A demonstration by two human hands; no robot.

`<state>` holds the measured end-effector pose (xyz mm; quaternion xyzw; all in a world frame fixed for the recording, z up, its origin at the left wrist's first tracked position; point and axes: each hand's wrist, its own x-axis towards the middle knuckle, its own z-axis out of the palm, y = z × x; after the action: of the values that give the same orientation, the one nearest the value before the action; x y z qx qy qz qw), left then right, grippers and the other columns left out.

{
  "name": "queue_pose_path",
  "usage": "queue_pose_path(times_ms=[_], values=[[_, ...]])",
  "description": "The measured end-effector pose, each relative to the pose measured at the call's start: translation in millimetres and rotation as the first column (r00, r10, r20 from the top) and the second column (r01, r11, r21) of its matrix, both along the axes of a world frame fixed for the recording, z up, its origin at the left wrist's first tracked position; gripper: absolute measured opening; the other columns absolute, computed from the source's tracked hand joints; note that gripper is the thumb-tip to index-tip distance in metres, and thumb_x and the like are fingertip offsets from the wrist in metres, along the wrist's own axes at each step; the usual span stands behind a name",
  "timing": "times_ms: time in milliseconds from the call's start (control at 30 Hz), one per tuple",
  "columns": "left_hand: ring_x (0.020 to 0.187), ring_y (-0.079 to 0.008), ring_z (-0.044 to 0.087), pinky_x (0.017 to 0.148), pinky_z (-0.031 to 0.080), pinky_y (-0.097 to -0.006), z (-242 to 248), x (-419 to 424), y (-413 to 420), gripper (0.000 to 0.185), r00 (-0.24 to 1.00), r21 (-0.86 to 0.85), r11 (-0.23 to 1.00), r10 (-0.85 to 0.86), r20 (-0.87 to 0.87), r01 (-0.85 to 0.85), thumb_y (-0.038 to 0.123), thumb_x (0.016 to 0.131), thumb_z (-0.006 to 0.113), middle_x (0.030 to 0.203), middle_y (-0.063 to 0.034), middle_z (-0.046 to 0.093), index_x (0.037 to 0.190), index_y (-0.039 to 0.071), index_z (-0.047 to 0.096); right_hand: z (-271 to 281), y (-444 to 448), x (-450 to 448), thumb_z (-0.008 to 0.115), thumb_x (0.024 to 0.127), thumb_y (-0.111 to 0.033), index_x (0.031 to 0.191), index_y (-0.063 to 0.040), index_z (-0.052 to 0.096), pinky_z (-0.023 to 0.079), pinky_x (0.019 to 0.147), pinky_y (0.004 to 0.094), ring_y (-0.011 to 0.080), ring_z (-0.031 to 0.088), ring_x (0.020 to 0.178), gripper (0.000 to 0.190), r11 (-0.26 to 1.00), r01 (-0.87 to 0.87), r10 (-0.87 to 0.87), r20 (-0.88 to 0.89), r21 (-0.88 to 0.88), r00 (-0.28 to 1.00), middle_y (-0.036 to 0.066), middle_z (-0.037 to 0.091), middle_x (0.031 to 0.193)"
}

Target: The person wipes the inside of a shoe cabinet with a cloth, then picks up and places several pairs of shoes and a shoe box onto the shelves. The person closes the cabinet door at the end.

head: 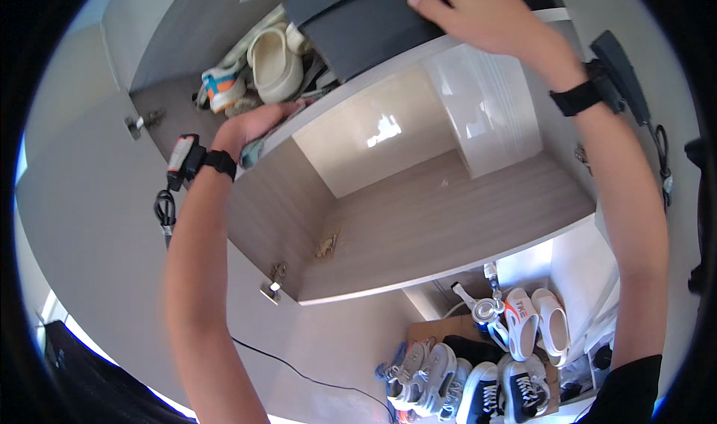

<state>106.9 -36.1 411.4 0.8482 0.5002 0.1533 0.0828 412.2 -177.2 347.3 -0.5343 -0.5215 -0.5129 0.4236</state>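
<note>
My left hand (266, 120) reaches onto the upper cabinet shelf, low among the shoes. Its fingers are partly hidden near the shelf's front edge, and a greenish fabric-like item (252, 154) lies under its wrist. Just behind it sit a cream clog (274, 68) and a white shoe with orange and blue patches (220, 88). My right hand (482, 18) is at the front of a dark lidded box (375, 37) on that same shelf. Its thumb is spread away from the palm; the fingertips run past the top of the picture, so any grip is hidden.
Below is a middle shelf (403, 222) with a glossy boxed-in panel (487, 110) at its right. Cabinet doors with metal hinges (273, 284) stand swung out at left. Underneath are sneakers (431, 379), white slides (522, 323) and pipe fittings (487, 310). A thin black cable (313, 380) crosses the lower door.
</note>
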Motion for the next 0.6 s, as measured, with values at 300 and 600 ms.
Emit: queue_pose_path(times_ms=[300,600], values=[[0.115,-0.0125,0.061,0.1,0.045,-0.0264,-2.0,27.7,-17.1,0.047,0.966,-0.003,0.971,-0.239,0.1,0.241,0.028,0.106,0.045,0.138,-0.0067,0.062,0.147,0.008,0.053,-4.3,12.7,10.1,0.05,0.099,-0.048,0.157,-0.007,0.029,0.022,0.112,0.0725,0.0477,0.022,0.148,0.074,1.0,-0.01,0.01,-0.032,-0.001,0.999,0.02,0.025,0.164],[0.098,-0.0107,0.061,0.088,0.048,-0.0236,-3.8,6.5,-29.6,0.04,0.801,0.002,0.842,-0.514,0.306,0.54,0.02,0.103,0.055,0.115,-0.0031,0.068,0.138,0.0,0.058,-4.1,5.6,17.3,0.048,0.099,-0.054,0.158,-0.01,0.029,0.021,0.115,0.0698,0.0435,0.02,0.151,0.075,1.0,-0.005,0.005,-0.013,-0.024,1.0,0.017,0.024,0.165]])
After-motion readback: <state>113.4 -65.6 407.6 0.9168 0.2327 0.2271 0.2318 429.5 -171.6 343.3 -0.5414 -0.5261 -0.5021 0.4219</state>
